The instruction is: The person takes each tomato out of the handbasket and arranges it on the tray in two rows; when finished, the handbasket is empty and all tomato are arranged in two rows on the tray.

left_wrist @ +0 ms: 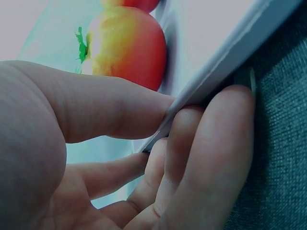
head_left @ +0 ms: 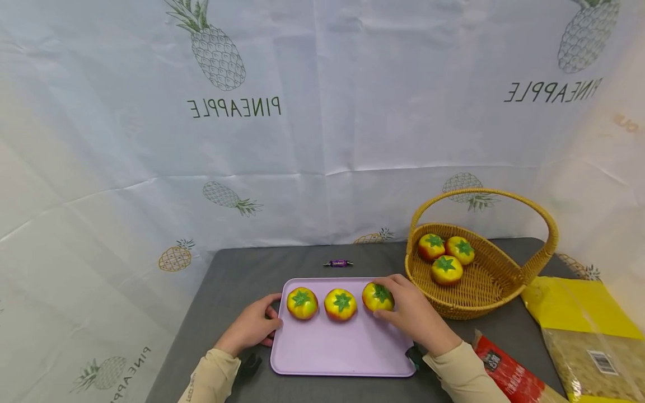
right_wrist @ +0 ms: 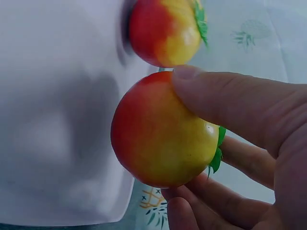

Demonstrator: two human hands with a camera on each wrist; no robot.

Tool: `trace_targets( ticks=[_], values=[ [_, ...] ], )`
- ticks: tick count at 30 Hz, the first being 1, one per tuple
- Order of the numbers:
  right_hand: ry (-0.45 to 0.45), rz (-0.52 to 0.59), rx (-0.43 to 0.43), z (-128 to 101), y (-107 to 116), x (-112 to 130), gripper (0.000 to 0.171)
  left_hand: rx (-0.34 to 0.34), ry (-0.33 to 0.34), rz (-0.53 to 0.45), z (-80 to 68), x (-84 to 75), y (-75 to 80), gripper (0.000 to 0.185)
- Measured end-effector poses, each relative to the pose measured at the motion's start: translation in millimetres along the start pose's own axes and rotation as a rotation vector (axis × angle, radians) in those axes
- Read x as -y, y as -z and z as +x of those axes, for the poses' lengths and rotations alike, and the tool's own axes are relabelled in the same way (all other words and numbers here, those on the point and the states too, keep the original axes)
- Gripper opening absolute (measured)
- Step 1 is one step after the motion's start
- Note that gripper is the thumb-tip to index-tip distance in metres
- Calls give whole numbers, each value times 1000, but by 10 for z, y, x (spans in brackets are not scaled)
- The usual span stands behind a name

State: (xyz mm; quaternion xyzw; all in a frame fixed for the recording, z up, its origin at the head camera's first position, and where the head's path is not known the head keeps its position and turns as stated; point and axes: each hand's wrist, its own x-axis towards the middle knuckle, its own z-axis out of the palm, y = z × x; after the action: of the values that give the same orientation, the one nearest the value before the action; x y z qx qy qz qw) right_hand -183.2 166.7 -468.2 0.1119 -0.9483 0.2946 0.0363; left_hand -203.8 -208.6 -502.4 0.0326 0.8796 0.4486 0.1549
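Observation:
My right hand grips a yellow-and-red tomato with a green leafy top, between thumb and fingers, over the tray's far right corner. Whether its underside touches the tray I cannot tell. Two like tomatoes sit on the lilac tray along its far side: the left tomato and the middle tomato. At the tray's left edge, my left hand pinches the rim, thumb on top and fingers at the underside, as the left wrist view shows.
A wicker basket with a tall handle stands at the back right, holding three more tomatoes. A purple-wrapped candy lies behind the tray. To the right are a red packet and a yellow bag. A pineapple-print curtain hangs behind the dark table.

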Motion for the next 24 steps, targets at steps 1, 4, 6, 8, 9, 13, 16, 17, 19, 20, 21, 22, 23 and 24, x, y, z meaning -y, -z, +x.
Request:
trace_targets(
  ticks=[1,4,6,8,9,13,16,17,19,20,21,22,23,24],
  values=[
    [-1,-1,5,4,-17,-4,64,-2,0,-1,-4,1,0,68],
    [-11,-21,23,14,-57,-15,65,-6,2,1,-14,2,3,68],
    [-16,-35,31,16,-71,-21,65,-6,6,5,-20,-1,6,68],
    [-21,-42,34,16,-76,-27,64,-7,11,9,-23,-10,11,68],
    [-22,-42,34,16,-75,-30,64,-6,13,9,-24,-15,13,68],
    [-25,-46,33,14,-64,-38,64,-2,12,9,-18,-32,17,67],
    [-21,-48,29,15,-57,-41,64,0,13,10,-14,-39,16,67],
    [-20,-47,28,15,-55,-40,64,-1,14,10,-14,-39,16,67],
    [-21,-46,27,16,-55,-40,64,-1,15,13,-13,-38,16,67],
    [-22,-45,27,15,-56,-39,64,-1,16,13,-13,-36,16,67],
    [-24,-43,27,15,-57,-37,64,-1,16,14,-12,-35,16,67],
    [-25,-44,27,14,-60,-37,64,0,16,14,-12,-35,17,67],
    [-26,-44,27,14,-63,-36,64,1,16,14,-11,-36,17,67],
    [-25,-44,28,14,-66,-35,64,1,17,13,-13,-36,16,67]
  ],
)
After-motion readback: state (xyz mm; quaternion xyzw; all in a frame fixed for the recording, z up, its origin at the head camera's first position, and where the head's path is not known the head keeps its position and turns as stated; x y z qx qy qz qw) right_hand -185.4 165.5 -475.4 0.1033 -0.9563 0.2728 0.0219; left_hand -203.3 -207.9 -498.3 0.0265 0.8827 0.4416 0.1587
